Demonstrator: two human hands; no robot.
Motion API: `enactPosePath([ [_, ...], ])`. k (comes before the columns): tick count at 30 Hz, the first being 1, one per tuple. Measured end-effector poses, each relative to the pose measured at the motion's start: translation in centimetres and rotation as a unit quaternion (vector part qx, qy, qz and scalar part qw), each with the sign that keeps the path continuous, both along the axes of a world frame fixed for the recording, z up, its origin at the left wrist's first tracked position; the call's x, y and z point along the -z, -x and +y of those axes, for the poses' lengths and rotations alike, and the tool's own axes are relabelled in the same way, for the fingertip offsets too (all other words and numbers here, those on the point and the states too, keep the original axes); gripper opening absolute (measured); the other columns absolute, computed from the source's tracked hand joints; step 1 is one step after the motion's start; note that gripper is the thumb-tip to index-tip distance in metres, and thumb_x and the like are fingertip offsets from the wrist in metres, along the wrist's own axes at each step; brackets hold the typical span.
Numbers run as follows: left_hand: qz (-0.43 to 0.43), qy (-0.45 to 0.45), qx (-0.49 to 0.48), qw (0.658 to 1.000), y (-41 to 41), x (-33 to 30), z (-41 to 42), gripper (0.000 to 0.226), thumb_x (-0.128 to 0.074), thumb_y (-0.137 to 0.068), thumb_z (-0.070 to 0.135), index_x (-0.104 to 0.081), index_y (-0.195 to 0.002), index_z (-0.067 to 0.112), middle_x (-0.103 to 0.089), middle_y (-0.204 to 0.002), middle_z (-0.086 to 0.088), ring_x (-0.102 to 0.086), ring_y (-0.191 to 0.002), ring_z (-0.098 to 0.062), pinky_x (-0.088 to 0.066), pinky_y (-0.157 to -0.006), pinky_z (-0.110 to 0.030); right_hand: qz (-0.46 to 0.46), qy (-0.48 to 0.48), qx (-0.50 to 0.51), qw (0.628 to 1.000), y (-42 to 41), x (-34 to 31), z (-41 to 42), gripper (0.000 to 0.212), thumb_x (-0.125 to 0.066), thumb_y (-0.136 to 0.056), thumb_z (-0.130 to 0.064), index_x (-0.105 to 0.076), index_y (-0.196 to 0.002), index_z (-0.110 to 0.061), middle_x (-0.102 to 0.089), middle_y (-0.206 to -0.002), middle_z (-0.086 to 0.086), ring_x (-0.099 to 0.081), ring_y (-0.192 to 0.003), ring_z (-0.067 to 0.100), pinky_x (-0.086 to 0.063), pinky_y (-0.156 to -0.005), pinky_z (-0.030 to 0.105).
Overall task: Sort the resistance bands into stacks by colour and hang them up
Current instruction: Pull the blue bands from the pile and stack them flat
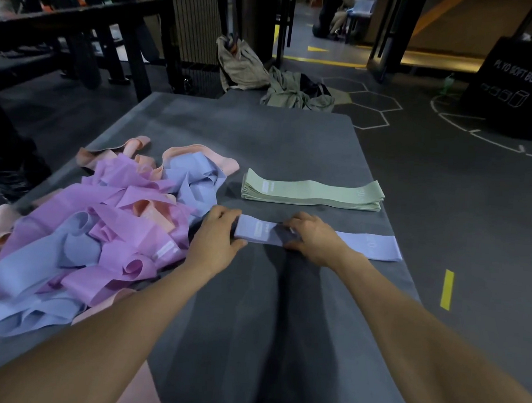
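A grey padded bench [262, 144] fills most of the view, set on a dark gym floor marked with pale hexagon outlines and yellow lines. A black soft plyo box [518, 90] is seen at the far right, and dark metal racking [81, 31] at the far left. Beyond the far edge of the bench, a beige bag [239, 64] and a heap of olive clothing [297, 91] are seen on the floor.

On the left part of the bench a large tangled pile of bands [99, 221] is spread, made up of pink-purple, blue-lilac and peach loops lying over one another. To the right of the pile, further back, a neat stack of green bands [312, 192] is laid flat, its long side running across the bench. Nearer the person, just in front of the green stack and apart from it, a flat blue-lilac band [368, 246] is stretched across the bench, reaching almost to the right edge.

The left end of that band is held by the left hand [218, 232], its fingers curled over the end and the thumb underneath. The right hand [315, 239] is pressed down on the middle of the band, fingers bent over the top surface; whether it grips or only presses cannot be told. Both bare forearms are extended from the bottom of the view.
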State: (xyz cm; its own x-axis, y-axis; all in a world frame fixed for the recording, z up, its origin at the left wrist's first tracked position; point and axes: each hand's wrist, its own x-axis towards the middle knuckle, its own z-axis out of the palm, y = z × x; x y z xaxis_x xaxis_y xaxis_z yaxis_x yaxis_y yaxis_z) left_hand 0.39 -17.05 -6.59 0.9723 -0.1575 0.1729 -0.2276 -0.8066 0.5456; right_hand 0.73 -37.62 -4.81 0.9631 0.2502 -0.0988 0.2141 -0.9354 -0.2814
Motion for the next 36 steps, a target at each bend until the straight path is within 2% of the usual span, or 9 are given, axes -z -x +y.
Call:
enactPosePath([
  [3,-0.052,-0.060,0.065,0.995,-0.1,-1.0,-0.8,0.054,-0.069,-0.082,0.021,-0.049,-0.131,0.016,-0.044,-0.131,-0.001,-0.046,-0.119,-0.022,-0.040,-0.100,-0.035,0.006,-0.009,-0.002,1.000,0.0,-0.2,-0.5,0.052,-0.067,-0.082,-0.029,-0.051,-0.130,-0.015,-0.048,-0.127,0.008,-0.045,-0.119,0.029,-0.039,-0.100,0.039],
  [5,-0.056,-0.084,0.108,0.989,-0.3,-1.6,-2.1,0.051,-0.067,-0.082,0.021,-0.050,-0.130,0.017,-0.045,-0.130,0.002,-0.048,-0.117,-0.021,-0.040,-0.099,-0.036,0.001,-0.011,0.001,1.000,0.3,-0.5,-1.5,0.059,-0.071,-0.078,-0.031,-0.050,-0.131,-0.017,-0.047,-0.130,0.007,-0.043,-0.121,0.029,-0.037,-0.102,0.039],
  [9,-0.024,-0.123,0.153,0.980,-0.7,-2.1,-5.6,0.056,-0.064,-0.085,0.028,-0.042,-0.136,0.020,-0.040,-0.137,0.004,-0.044,-0.124,-0.020,-0.037,-0.101,-0.034,-0.004,-0.001,0.024,1.000,1.5,-1.0,-4.5,0.066,-0.072,-0.077,-0.030,-0.045,-0.136,-0.021,-0.046,-0.134,0.005,-0.042,-0.124,0.026,-0.035,-0.105,0.036],
  [14,0.035,-0.203,0.214,0.955,-1.7,-2.5,-9.4,0.076,-0.065,-0.084,0.040,-0.027,-0.145,0.015,-0.031,-0.148,-0.003,-0.032,-0.135,-0.023,-0.027,-0.110,-0.033,0.008,0.039,0.058,0.998,3.0,-1.1,-9.3,0.070,-0.072,-0.079,-0.033,-0.041,-0.139,-0.015,-0.043,-0.139,0.007,-0.041,-0.127,0.029,-0.034,-0.106,0.038],
  [18,0.065,-0.242,0.225,0.941,-2.2,-2.4,-10.6,0.070,-0.060,-0.087,0.043,-0.030,-0.144,0.016,-0.035,-0.145,-0.005,-0.037,-0.131,-0.026,-0.031,-0.108,-0.036,0.007,0.060,0.062,0.996,3.3,-1.5,-11.7,0.066,-0.067,-0.082,-0.033,-0.040,-0.139,-0.013,-0.043,-0.139,0.009,-0.042,-0.126,0.029,-0.032,-0.107,0.035],
  [26,0.062,-0.246,0.218,0.942,-1.7,-2.0,-10.9,0.049,-0.051,-0.094,0.035,-0.039,-0.138,0.016,-0.036,-0.134,-0.004,-0.040,-0.124,-0.026,-0.034,-0.103,-0.038,-0.008,0.058,0.055,0.997,3.7,-0.7,-12.1,0.048,-0.062,-0.088,-0.028,-0.049,-0.130,-0.008,-0.044,-0.132,0.011,-0.046,-0.118,0.034,-0.038,-0.100,0.040],
  [31,0.060,-0.245,0.209,0.945,-1.0,-2.2,-10.5,0.055,-0.048,-0.095,0.037,-0.031,-0.143,0.016,-0.033,-0.141,-0.005,-0.038,-0.129,-0.026,-0.030,-0.108,-0.036,-0.018,0.089,0.047,0.995,4.1,-1.5,-11.1,0.054,-0.057,-0.091,-0.031,-0.041,-0.138,-0.011,-0.041,-0.139,0.009,-0.042,-0.125,0.030,-0.028,-0.106,0.034],
  [36,0.025,-0.193,0.157,0.968,-0.6,-3.7,-7.3,0.054,-0.048,-0.095,0.032,-0.029,-0.144,0.020,-0.032,-0.145,-0.003,-0.036,-0.133,-0.025,-0.029,-0.107,-0.036,-0.034,0.012,0.046,0.998,3.1,-3.1,-5.5,0.054,-0.057,-0.091,-0.024,-0.039,-0.140,-0.013,-0.039,-0.140,0.008,-0.038,-0.130,0.027,-0.034,-0.105,0.035],
])
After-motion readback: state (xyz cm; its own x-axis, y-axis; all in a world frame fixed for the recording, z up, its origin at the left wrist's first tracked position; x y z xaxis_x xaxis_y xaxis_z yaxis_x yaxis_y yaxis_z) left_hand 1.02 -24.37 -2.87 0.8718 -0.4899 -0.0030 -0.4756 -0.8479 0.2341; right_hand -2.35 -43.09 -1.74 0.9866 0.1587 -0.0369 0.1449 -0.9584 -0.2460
